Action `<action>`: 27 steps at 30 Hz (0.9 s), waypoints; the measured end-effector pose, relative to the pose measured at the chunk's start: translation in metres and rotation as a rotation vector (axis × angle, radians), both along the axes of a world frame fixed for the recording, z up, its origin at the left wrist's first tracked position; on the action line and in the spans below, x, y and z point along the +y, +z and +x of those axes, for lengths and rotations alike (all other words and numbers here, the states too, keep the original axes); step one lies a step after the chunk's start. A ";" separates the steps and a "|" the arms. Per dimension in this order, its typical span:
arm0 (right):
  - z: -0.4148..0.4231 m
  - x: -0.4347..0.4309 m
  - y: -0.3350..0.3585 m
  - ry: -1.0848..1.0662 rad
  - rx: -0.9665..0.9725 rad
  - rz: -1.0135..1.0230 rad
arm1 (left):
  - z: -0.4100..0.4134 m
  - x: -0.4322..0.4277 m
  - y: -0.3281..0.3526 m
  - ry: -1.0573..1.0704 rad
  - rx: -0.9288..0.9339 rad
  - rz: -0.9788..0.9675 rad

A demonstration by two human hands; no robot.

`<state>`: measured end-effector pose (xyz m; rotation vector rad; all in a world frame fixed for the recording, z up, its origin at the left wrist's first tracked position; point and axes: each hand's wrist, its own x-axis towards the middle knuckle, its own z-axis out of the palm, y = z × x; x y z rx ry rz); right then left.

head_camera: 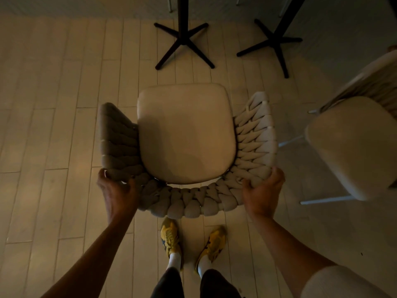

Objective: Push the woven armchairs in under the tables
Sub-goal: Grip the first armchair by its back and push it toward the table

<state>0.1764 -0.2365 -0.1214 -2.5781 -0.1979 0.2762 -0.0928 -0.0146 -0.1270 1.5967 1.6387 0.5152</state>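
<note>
The woven armchair [187,134] is gripped at the two rear corners of its braided back, with the left hand [117,190] curled over one corner and the right hand [263,190] over the other, well apart. It stands on the pale plank floor, its seat front turned toward a black cross-footed desk base [183,43] but short of it; the desk top is out of view. The push is judged barely begun. A second armchair [352,147] at the right is likewise not tucked in. The back is made of thick beige braided cord wrapped round a smooth cream cushion.
</note>
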 end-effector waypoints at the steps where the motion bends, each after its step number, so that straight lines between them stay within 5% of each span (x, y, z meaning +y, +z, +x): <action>1: 0.003 -0.004 0.002 0.139 -0.094 -0.081 | 0.000 -0.008 0.002 -0.085 0.035 0.059; 5: 0.017 -0.008 0.012 0.766 -0.309 -0.280 | 0.002 -0.038 0.007 -0.487 0.270 0.261; 11: 0.021 -0.004 0.011 1.414 -0.251 -0.369 | 0.010 -0.039 0.001 -1.065 0.575 0.285; 16: 0.020 -0.004 -0.013 1.500 -0.118 -0.394 | 0.024 -0.029 -0.001 -1.312 0.667 0.271; 27: 0.016 -0.006 -0.029 1.371 -0.289 -0.294 | 0.025 -0.021 -0.032 -1.285 0.641 0.329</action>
